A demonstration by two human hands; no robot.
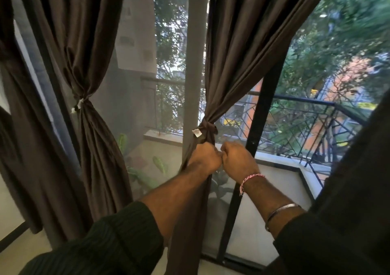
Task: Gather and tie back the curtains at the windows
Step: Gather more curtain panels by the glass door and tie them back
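A dark brown curtain (238,48) hangs at the middle of the window, gathered into a waist by a brown tie-back (205,128) with a small white tag. Just below the tie, my left hand (203,155) is shut on the bunched curtain fabric. My right hand (236,158) is closed beside it, knuckles touching the left hand; what it grips is hidden. To the left, a second brown curtain (84,53) is cinched by a pale tie (78,105).
A grey pillar (195,63) stands behind the middle curtain. A black window frame (259,122) runs down at the right. Outside are a balcony railing (306,127) and potted leaves (145,173). More dark curtain (358,179) hangs at the right edge.
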